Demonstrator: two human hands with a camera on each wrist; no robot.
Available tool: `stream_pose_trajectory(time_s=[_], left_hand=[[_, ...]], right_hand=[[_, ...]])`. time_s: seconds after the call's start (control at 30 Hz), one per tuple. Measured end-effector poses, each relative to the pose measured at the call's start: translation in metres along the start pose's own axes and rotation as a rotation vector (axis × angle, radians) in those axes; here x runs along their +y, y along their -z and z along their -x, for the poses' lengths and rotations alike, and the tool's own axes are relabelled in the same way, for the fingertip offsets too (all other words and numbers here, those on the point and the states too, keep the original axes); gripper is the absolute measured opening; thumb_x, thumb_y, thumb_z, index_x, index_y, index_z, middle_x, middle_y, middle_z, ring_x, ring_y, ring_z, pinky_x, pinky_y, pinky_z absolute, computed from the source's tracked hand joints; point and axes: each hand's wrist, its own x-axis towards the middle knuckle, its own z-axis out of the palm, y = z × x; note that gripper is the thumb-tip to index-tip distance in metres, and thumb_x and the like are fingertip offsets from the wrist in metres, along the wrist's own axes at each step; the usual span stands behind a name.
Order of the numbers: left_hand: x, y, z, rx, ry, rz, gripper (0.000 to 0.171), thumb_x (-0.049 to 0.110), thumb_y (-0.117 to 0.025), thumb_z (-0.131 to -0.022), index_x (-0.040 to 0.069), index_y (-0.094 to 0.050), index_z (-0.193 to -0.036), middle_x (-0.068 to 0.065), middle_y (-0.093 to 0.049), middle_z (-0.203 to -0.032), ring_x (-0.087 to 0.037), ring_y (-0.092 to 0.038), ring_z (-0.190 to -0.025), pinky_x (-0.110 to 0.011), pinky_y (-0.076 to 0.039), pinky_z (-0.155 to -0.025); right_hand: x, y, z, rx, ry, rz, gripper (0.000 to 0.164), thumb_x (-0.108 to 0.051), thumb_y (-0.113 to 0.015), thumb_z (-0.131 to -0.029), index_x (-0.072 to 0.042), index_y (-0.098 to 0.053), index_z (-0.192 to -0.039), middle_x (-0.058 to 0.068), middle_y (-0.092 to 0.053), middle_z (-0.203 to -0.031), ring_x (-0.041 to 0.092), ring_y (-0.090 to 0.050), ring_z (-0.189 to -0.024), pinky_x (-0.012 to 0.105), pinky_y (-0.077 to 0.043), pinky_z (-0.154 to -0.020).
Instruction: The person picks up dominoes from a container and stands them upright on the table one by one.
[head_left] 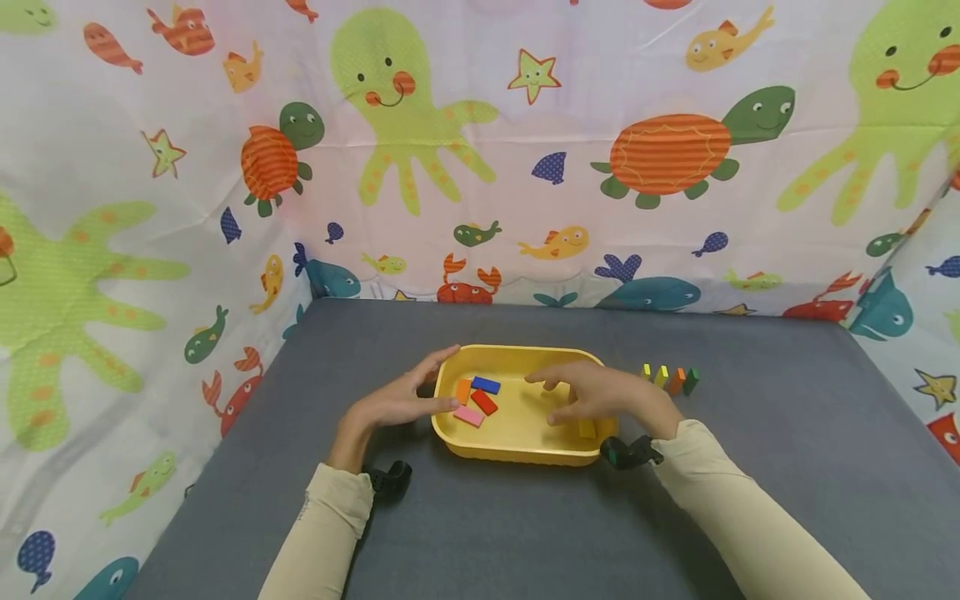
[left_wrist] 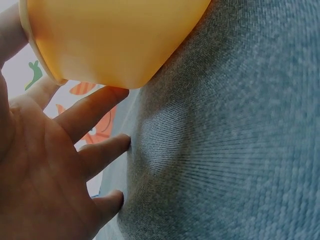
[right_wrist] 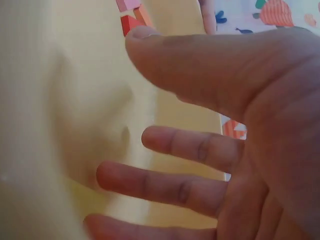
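In the head view, a yellow plastic tray (head_left: 517,454) stands on the grey cloth. My left hand (head_left: 397,402) holds its left end, thumb over the rim and a finger against the outer wall (left_wrist: 115,45); the other fingertips reach down to the cloth. Inside, near that thumb, lie an orange block (head_left: 462,391), a blue block (head_left: 486,385), a red block (head_left: 484,402) and a pink block (head_left: 468,416). My right hand (head_left: 600,390) hovers over the right half, fingers spread and holding nothing. Partly beneath it is a yellow block (head_left: 587,428).
Right of the tray, two yellow blocks (head_left: 661,377), an orange block (head_left: 677,382) and a green block (head_left: 691,382) stand upright in a row. A sea-animal printed curtain (head_left: 517,142) encloses the back and sides of the grey surface (head_left: 510,533).
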Motion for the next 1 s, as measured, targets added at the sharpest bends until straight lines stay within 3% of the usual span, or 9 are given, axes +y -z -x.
stream_pose_trajectory(time_s=[0.1,0.3,0.8,1.0], left_hand=[[0.001,-0.001,0.0,0.0,0.001,-0.001,0.083,0.053,-0.07,-0.081,0.055,-0.018,-0.145,0.004,-0.035,-0.151,-0.026,-0.037,-0.138,-0.063,-0.031,-0.11],[0.002,-0.002,0.0,0.0,-0.003,0.0,0.081,0.049,-0.069,-0.083,0.055,-0.018,-0.145,0.004,-0.033,-0.152,-0.027,-0.036,-0.139,-0.064,-0.031,-0.11],[0.004,-0.001,0.003,0.001,-0.01,-0.007,0.082,0.049,-0.069,-0.083,0.051,-0.017,-0.147,0.003,-0.031,-0.153,-0.028,-0.035,-0.139,-0.064,-0.031,-0.109],[0.004,-0.001,0.002,-0.003,-0.022,-0.008,0.084,0.051,-0.069,-0.083,0.048,-0.017,-0.149,0.001,-0.031,-0.153,-0.028,-0.036,-0.139,-0.063,-0.031,-0.11]], right_hand=[[-0.002,-0.002,0.0,-0.012,-0.017,0.017,0.066,-0.032,-0.074,-0.085,-0.019,-0.046,-0.143,0.012,-0.059,-0.131,0.027,-0.058,-0.105,0.039,-0.052,-0.088],[0.001,-0.003,-0.001,-0.035,-0.027,-0.052,0.069,-0.036,-0.074,-0.083,-0.025,-0.044,-0.145,0.01,-0.056,-0.137,0.02,-0.061,-0.09,0.033,-0.053,-0.08],[0.005,0.007,-0.005,-0.072,0.005,-0.165,0.067,-0.041,-0.069,-0.087,-0.032,-0.041,-0.146,0.006,-0.053,-0.142,0.025,-0.059,-0.114,0.042,-0.053,-0.091],[0.008,0.021,-0.003,-0.058,-0.052,-0.241,0.062,-0.035,-0.069,-0.088,-0.029,-0.043,-0.145,0.01,-0.051,-0.142,0.023,-0.06,-0.107,0.036,-0.057,-0.081]])
